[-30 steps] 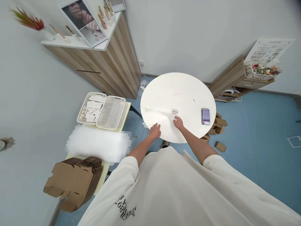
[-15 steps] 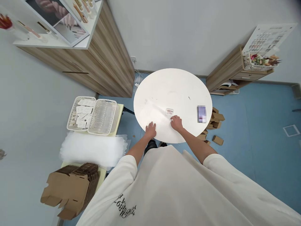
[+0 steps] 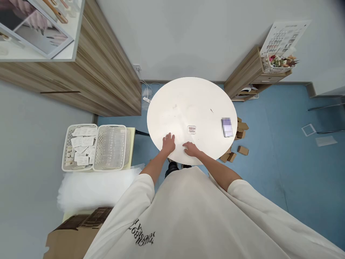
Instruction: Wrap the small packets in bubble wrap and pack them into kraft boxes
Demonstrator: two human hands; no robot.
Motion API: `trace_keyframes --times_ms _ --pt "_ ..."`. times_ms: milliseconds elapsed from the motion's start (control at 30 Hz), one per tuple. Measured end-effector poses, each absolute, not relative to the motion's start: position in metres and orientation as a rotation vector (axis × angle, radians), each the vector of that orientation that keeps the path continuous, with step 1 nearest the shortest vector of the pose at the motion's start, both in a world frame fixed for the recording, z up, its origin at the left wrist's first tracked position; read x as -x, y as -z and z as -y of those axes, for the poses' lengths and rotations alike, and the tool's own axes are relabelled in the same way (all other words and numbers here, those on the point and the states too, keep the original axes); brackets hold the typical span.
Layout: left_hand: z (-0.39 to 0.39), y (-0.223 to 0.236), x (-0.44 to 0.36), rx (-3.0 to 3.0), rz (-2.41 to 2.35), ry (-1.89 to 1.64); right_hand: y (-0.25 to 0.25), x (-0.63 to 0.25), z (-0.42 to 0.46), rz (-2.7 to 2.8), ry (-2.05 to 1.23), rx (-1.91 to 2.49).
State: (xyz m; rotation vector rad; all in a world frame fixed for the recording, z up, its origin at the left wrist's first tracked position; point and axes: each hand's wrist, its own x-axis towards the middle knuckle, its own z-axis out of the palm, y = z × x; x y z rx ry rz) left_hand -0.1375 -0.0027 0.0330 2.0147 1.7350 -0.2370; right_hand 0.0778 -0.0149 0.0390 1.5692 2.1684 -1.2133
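Observation:
A small clear case (image 3: pixel 191 130) with reddish pieces inside lies near the middle of the round white table (image 3: pixel 194 93). My left hand (image 3: pixel 168 143) rests on the tabletop near its front left edge, fingers outstretched and nothing held. Just below the case, and apart from it, is my right hand (image 3: pixel 191 149). Its fingers are slightly bent and spread, the index pointing left, with no object in them. A purple and white pad or box (image 3: pixel 226 127), partly pixelated, sits toward the right edge of the table.
Left, a side table carries a basket of white cards (image 3: pixel 81 144), a basket of clear plastic pieces (image 3: pixel 110 147), white plastic sheets (image 3: pixel 94 189) and flat cardboard boxes (image 3: pixel 72 237). Small brown boxes (image 3: pixel 243 150) lie on the floor at right. Wooden cabinets (image 3: pixel 107 72) flank the table.
My right hand has drawn away from the case, back toward me and to the left. My left hand stays flat on the table. The camera view has shifted somewhat.

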Motion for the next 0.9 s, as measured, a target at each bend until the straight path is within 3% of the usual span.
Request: trace_keyframes --times_ms 133,267,400,633,900 --pt "0.009 -0.032 0.137 -2.077 -1.628 0.26 -0.041 -0.076 -0.004 -2.197 1.235 -1.699" --pt "0.01 -0.026 0.146 -2.085 -1.592 0.304 -0.047 -0.094 -0.043 -2.145 0.859 -1.95" --pt "0.004 -0.023 0.158 -2.061 -1.598 0.295 -0.048 -0.104 -0.074 -2.105 0.657 -1.926" --pt "0.003 -0.025 0.169 -2.012 -1.578 0.313 -0.037 -0.099 -0.081 -2.172 0.578 -1.845" --pt "-0.005 -0.02 0.166 -2.034 -1.522 0.374 -0.032 -0.123 -0.074 -1.953 0.634 -2.154"
